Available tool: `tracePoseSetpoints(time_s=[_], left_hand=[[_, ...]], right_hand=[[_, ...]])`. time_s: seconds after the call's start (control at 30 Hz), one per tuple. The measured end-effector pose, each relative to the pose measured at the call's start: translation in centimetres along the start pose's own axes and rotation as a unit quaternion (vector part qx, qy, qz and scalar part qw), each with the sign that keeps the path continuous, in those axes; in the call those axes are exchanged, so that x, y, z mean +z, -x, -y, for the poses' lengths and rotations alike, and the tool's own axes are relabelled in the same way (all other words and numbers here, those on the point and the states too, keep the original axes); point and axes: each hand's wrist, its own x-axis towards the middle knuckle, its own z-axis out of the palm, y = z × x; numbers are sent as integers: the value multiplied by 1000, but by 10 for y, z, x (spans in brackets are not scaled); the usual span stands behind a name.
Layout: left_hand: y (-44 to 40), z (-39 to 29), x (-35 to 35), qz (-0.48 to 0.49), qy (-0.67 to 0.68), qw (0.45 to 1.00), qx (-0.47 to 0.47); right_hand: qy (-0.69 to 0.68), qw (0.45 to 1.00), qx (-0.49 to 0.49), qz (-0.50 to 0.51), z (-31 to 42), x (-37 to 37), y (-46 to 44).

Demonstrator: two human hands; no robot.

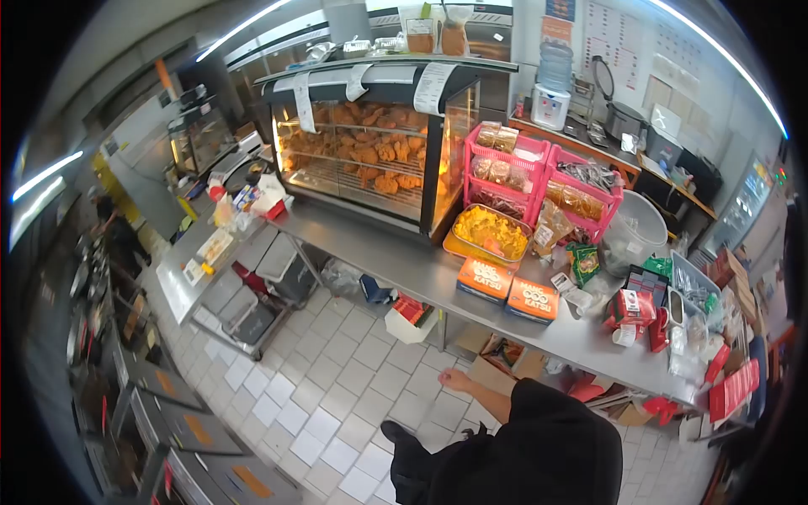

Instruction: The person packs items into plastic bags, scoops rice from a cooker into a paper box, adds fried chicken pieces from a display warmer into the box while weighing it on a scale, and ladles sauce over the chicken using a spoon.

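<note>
My right hand (455,380) hangs over the tiled floor, in front of the steel counter (379,255). Its fingers look loosely bent and apart, and I see nothing held in them. My left hand is out of view. Nearest on the counter are two orange boxes (487,278) marked "MANG KATSU" and a metal tray of yellow food (491,231). Under the counter, close to the hand, is an opened cardboard box (497,370) with packets inside. A lit glass display case (358,156) full of fried pieces stands on the counter.
Pink crates (505,172) of bread, a grey bin (631,227) and a red box (631,310) crowd the counter's right side. Grey tubs (286,265) sit below its left end. Steel equipment (202,429) lines the left, where another person (122,231) stands farther back.
</note>
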Motion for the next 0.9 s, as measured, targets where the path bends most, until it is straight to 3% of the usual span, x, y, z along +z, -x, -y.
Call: tracePoseSetpoints(time_s=[0.03,0.1,0.17,0.23,0.3,0.33,0.37,0.5,0.6,0.73,0.8,0.87,0.9], left_hand=[[-12,-16,-13,16,-9,1000,6],[-38,-46,-48,50,-34,998,25],[-62,-75,-96,79,-50,993,73],[-113,-113,-144,83,-52,990,99],[-209,-181,-159,25,-4,999,31],[-246,-236,-167,40,-115,989,81],[-290,-279,-171,78,-93,984,129],[-372,-454,-157,61,-43,970,231],[-399,-530,-135,37,-80,969,229],[-435,-548,-103,123,-161,964,174],[-445,-524,-86,197,-234,939,157],[-451,-492,-71,261,-362,874,193],[-471,-469,-65,328,-411,797,298]], right_hand=[[87,996,-28,6,-3,11,-9],[186,951,80,231,-1,31,-16],[180,961,48,202,-31,65,-5],[23,928,271,257,2,51,11],[-50,912,377,154,-5,65,17],[-84,896,424,100,-9,70,15],[-85,894,429,102,-9,73,8],[-129,871,466,85,-12,79,-31],[-244,824,511,18,12,75,-91],[-289,864,402,-95,63,59,-160],[-345,852,364,-151,94,54,-181],[-375,839,340,-202,117,49,-188],[-381,831,338,-223,126,54,-190]])
